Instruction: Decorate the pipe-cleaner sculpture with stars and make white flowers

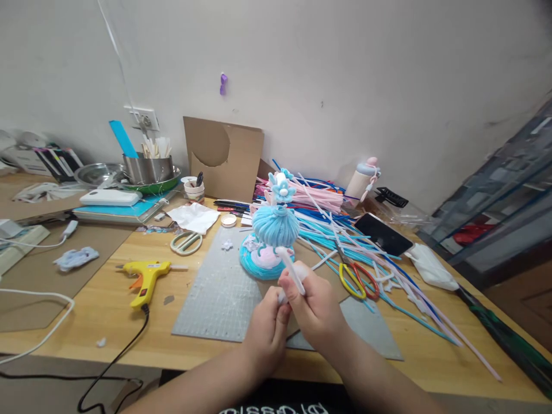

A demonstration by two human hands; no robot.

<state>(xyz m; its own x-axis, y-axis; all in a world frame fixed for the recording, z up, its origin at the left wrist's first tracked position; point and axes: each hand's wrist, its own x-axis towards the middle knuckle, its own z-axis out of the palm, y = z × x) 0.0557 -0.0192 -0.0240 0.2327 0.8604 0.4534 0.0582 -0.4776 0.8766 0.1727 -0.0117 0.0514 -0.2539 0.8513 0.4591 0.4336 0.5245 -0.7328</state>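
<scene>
Both hands meet in front of me, low over the grey cutting mat (211, 293). Between them is a white pipe cleaner (293, 270), one end pointing up and away. My right hand (317, 302) pinches it between thumb and fingers. Closed beside it, my left hand (269, 328) grips the lower part, which is mostly hidden by the fingers. Just beyond the hands stands a blue pipe-cleaner figure (276, 226) with a ribbed, rounded skirt and flowers on top. It rests on a round blue base (250, 264) with a pink and white middle.
Left of the mat lie a yellow glue gun (149, 278) with a black cord and pale-handled scissors (186, 244). To the right are red-and-yellow scissors (357, 279), loose pipe cleaners (345, 244) and a dark phone (383, 234). Cardboard (241, 155) leans against the wall.
</scene>
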